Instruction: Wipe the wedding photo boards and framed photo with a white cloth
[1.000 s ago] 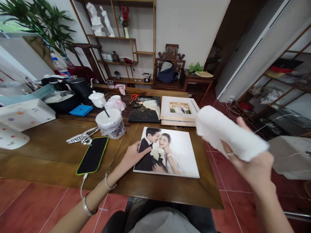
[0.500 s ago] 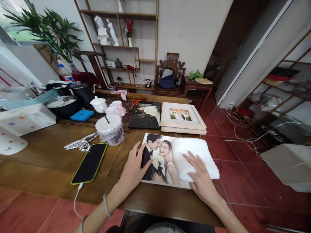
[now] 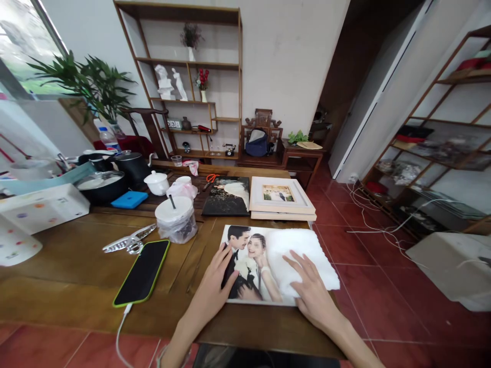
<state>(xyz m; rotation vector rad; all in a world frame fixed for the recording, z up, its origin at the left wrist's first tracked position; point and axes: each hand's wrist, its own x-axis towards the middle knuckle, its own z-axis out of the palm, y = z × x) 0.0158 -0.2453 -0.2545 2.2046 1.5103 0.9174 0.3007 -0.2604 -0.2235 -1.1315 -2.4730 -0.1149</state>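
A wedding photo panel (image 3: 245,276) lies flat on the wooden table in front of me. Over its right part is spread a white fluffy cloth (image 3: 295,245), which reaches past the panel's right edge. My left hand (image 3: 215,278) rests on the panel's left edge, its fingers extended and holding nothing. With fingers spread, my right hand (image 3: 312,286) lies on the near part of the cloth, pressing flat rather than gripping. The panel's lower right is hidden under the cloth and this hand.
Behind the panel lie a dark photo panel (image 3: 227,197) and stacked white picture frames (image 3: 282,197). To the left are a charging phone (image 3: 141,273), silver scissors (image 3: 128,241) and a lidded cup in plastic (image 3: 175,220). Beyond stand a teapot (image 3: 156,182) and a black kettle (image 3: 132,166).
The view has tilted upward, so the table things sit lower in the picture. Both hands keep nearly the same places on the panel and the cloth.
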